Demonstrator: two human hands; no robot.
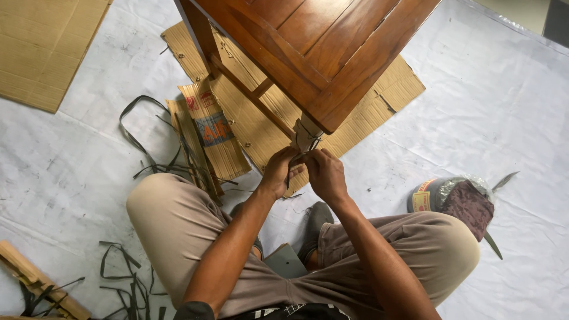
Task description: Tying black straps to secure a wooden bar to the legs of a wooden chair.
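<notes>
On the white floor sheet [474, 89], I'm pinching both hands' fingers [284, 159] around the half-wrapped table leg [305, 135], cardboard [249, 118] waiting.

Flat cardboard sheet [41, 50] far up-left of the fingers. Printed cardboard strip [210, 127] just left of them, w/ dark strapping offcuts [148, 154] looping round it. More strap scraps [121, 278] low-left, well away, beside a wood batten [38, 281] at the bottom-left edge. Right of the fingers, apart: a tin [424, 195] w/ a dark cloth bundle [471, 204] on it. White floor sheet [504, 106] under everything.
</notes>
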